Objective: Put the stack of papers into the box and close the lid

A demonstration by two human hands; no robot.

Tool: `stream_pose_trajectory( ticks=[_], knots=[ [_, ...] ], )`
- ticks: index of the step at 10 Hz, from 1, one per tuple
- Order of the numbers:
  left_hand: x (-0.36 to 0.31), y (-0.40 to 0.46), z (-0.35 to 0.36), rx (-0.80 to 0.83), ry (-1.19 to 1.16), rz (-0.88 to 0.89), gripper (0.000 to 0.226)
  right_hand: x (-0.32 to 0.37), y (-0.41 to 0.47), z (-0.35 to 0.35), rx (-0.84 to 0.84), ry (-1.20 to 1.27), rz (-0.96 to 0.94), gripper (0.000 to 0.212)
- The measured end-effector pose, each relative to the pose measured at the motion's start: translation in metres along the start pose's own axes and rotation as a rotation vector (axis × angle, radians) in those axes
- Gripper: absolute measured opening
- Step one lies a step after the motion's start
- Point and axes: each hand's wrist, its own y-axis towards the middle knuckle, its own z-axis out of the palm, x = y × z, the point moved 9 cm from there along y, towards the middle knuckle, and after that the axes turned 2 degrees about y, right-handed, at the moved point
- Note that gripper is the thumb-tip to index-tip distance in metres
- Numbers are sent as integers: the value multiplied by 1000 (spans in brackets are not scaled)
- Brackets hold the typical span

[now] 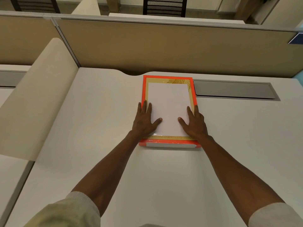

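Note:
A flat orange box (169,142) with a gold, leaf-patterned top lies on the white desk against the back partition. Its lid looks closed. A white stack of papers (168,102) rests on top of it, inside the orange border. My left hand (144,120) lies flat at the stack's left edge, thumb on the paper and fingers stretched along the side. My right hand (194,122) mirrors it at the right edge, also thumb on the paper. Neither hand's fingers curl under the stack.
The white desk (98,128) extends left, right and toward me. A grey cable-tray cover (234,90) sits in the desk right of the box. A beige partition (164,46) stands behind it, and a cream divider (41,95) rises on the left.

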Motion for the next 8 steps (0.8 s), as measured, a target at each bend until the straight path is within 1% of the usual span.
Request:
stream_pose_trajectory(
  ticks=[1, 2, 3, 4, 5, 6, 7, 8],
  knots=[
    [5, -15, 3, -18, -55, -27, 95, -8, -14, 1, -34, 64, 26, 86],
    [8, -54, 22, -71, -99, -15, 90, -20, -55, 14, -108, 85, 1, 89],
    [8, -69, 26, -137, -64, -3, 86, -19, -73, 18, -168, 40, -53, 86],
    [7, -72, 23, -158, -30, 1, 81, -16, -78, 17, -190, 0, -50, 82],
    [6, -73, 23, -129, -2, 2, 81, -14, -78, 15, -189, -23, -52, 82],
    [4, -76, 22, -82, 15, -3, 82, -16, -81, 16, -148, -46, -34, 86],
    [0, -76, 17, -68, 64, 4, 84, -16, -82, 13, -95, -58, -33, 90],
    [-13, -78, -2, -97, 191, 61, 86, -16, -84, -2, -107, -145, -73, 95]
  ],
)
